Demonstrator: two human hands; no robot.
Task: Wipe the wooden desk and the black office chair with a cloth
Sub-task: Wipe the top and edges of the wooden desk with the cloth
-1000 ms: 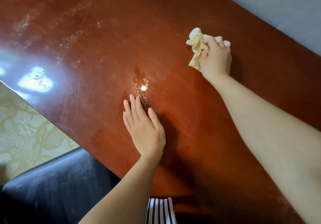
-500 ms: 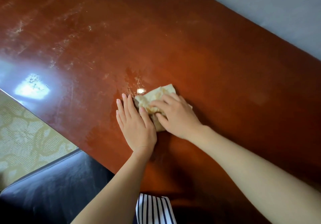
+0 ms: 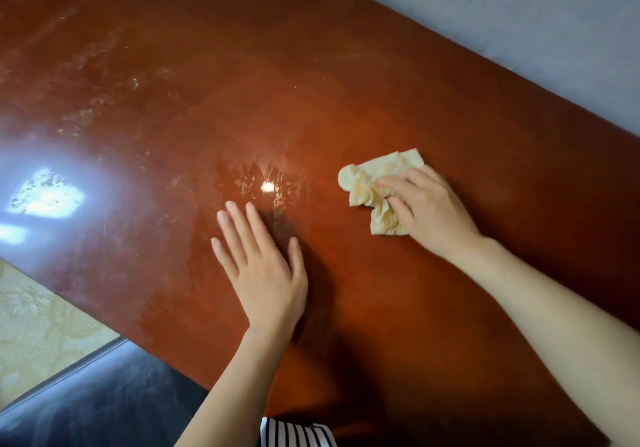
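A glossy reddish-brown wooden desk (image 3: pixel 346 65) fills most of the head view, with dusty smears on its left half and a wet patch near the middle. My right hand (image 3: pixel 433 211) presses a crumpled cream cloth (image 3: pixel 374 183) onto the desk, its fingers curled over the cloth's near part. My left hand (image 3: pixel 263 266) lies flat on the desk with straight fingers, left of the cloth and apart from it. The black office chair (image 3: pixel 90 401) shows at the bottom left, below the desk's near edge.
A grey wall (image 3: pixel 519 13) runs along the desk's far edge at the top right. Patterned yellow carpet (image 3: pixel 34 325) lies left of the chair. A striped black-and-white garment (image 3: pixel 294 434) shows at the bottom centre. A bright window reflection sits on the desk's left side.
My right hand swept the cloth from the far right toward my left hand, then back out to the right. My left hand stayed flat on the desk.
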